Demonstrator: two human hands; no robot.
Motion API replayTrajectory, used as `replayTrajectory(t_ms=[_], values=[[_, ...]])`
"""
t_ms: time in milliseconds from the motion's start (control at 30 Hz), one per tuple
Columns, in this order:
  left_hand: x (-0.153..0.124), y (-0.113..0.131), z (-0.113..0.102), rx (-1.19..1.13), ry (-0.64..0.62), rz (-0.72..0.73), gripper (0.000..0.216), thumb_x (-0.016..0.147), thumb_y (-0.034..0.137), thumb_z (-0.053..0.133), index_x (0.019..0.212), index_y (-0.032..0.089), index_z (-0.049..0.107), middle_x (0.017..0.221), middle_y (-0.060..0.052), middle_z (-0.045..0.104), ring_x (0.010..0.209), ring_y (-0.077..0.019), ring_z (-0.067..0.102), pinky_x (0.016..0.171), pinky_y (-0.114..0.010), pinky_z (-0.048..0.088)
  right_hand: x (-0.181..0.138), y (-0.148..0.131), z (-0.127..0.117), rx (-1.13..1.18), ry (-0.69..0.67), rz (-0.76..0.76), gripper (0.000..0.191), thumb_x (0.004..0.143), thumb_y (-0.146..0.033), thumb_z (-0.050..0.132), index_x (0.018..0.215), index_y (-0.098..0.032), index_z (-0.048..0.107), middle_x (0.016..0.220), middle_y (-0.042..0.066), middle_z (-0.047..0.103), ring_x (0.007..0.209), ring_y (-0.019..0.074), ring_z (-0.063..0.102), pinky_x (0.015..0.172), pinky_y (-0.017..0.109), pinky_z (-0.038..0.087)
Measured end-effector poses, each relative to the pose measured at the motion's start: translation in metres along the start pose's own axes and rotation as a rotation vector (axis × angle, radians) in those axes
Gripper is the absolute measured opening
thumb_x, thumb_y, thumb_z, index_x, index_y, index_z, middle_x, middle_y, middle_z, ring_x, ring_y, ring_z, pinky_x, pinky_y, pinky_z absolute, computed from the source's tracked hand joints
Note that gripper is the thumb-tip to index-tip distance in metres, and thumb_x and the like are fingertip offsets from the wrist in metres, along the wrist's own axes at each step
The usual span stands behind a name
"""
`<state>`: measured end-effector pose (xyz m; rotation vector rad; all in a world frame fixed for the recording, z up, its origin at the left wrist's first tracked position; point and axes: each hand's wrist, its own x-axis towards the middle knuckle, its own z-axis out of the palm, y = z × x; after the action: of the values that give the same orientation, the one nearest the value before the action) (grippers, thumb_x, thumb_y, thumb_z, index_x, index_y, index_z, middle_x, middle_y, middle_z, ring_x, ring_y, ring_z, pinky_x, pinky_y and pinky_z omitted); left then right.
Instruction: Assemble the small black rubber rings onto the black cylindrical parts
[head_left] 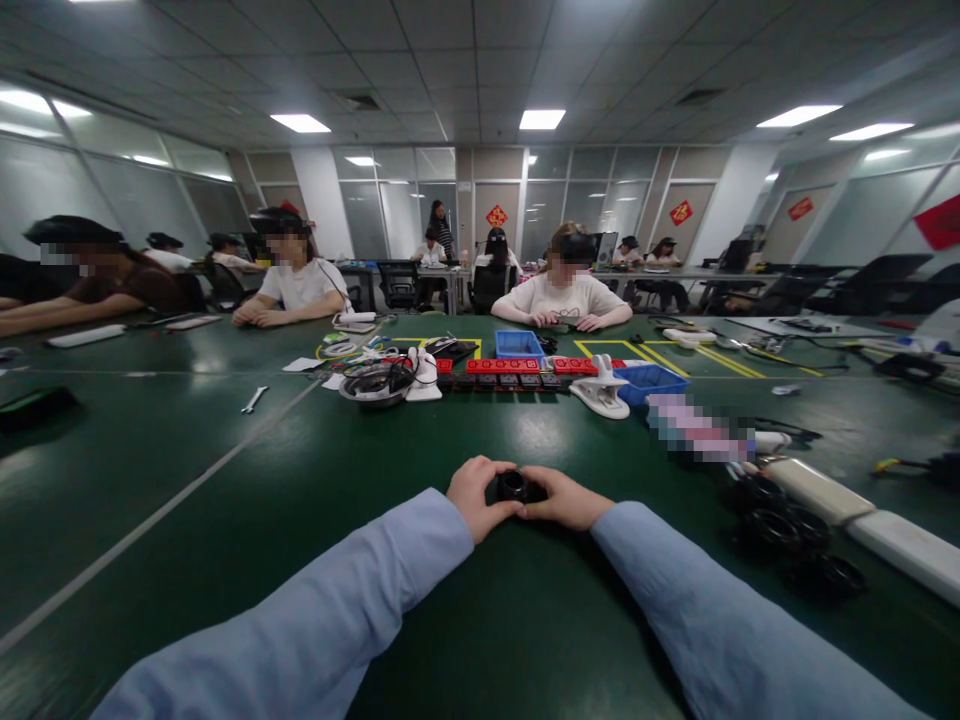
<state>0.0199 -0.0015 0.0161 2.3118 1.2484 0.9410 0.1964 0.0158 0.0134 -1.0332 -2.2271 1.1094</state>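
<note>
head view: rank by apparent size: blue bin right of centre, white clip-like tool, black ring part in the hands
1. blue bin and white clip-like tool: look about alike, not ranked.
2. black ring part, smallest, though nearest the camera; held between left hand and right hand.

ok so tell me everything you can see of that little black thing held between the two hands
The small black part looks like a short ring or cap with a round opening facing up and a faintly glossy rim, plastic or metal by its look. It sits low over the green table, though contact with the surface cannot be told. The left hand clasps its left side and the right hand its right, fingers hiding most of its sides. Finer detail is too small to make out.
</note>
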Motion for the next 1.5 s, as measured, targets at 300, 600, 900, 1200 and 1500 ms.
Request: replayTrajectory(t_ms=[300,600,900,1200,1500], values=[[0.007,-0.003,0.009,-0.037,0.089,-0.071,0.039,0.061,0.024,0.064,0.097,0.018,0.053,0.09,-0.004,0.052,0.088,-0.0192,0.047,0.077,-0.034,0.04,0.009,0.003,0.028,-0.398,0.43,0.106,0.038,0.059,-0.03,0.063,0.09,-0.016,0.048,0.08,0.003,0.054,0.071,0.0148,0.048,0.062,0.025,0.036],[0.008,-0.017,-0.008,-0.19,-0.198,0.053,0.044,0.059,0.024,0.064,0.101,0.018,0.053,0.085,-0.002,0.049,0.076,-0.0148,0.048,0.068,-0.027,0.042,-0.003,-0.003,-0.001,-0.106,-0.014,-0.084,0.035,0.063,-0.024,0.062,0.096,-0.013,0.055,0.086,0.003,0.057,0.08,0.0169,0.052,0.071,0.028,0.04],[0.009,-0.021,-0.005,-0.226,-0.233,0.024,0.046,0.059,0.025,0.064,0.103,0.018,0.052,0.088,-0.003,0.05,0.079,-0.0161,0.048,0.066,-0.027,0.041,-0.002,-0.003,-0.003,-0.173,-0.013,-0.081,0.031,0.063,-0.023,0.062,0.092,-0.014,0.056,0.084,0.002,0.056,0.08,0.0162,0.051,0.072,0.028,0.04],[0.006,-0.017,-0.004,-0.213,-0.179,0.034,0.043,0.06,0.024,0.064,0.102,0.019,0.052,0.086,-0.002,0.05,0.078,-0.0152,0.049,0.065,-0.026,0.04,-0.002,-0.001,-0.002,-0.093,-0.022,-0.066,0.031,0.064,-0.024,0.062,0.092,-0.013,0.055,0.082,0.002,0.055,0.075,0.0146,0.05,0.068,0.026,0.04],[0.006,-0.014,-0.006,-0.181,-0.165,0.022,0.042,0.059,0.024,0.064,0.099,0.019,0.053,0.086,-0.002,0.051,0.077,-0.0151,0.049,0.065,-0.026,0.041,-0.002,-0.002,-0.001,-0.039,-0.003,-0.004,0.028,0.062,-0.02,0.062,0.087,-0.013,0.054,0.074,-0.001,0.053,0.068,0.0116,0.048,0.061,0.023,0.037]])
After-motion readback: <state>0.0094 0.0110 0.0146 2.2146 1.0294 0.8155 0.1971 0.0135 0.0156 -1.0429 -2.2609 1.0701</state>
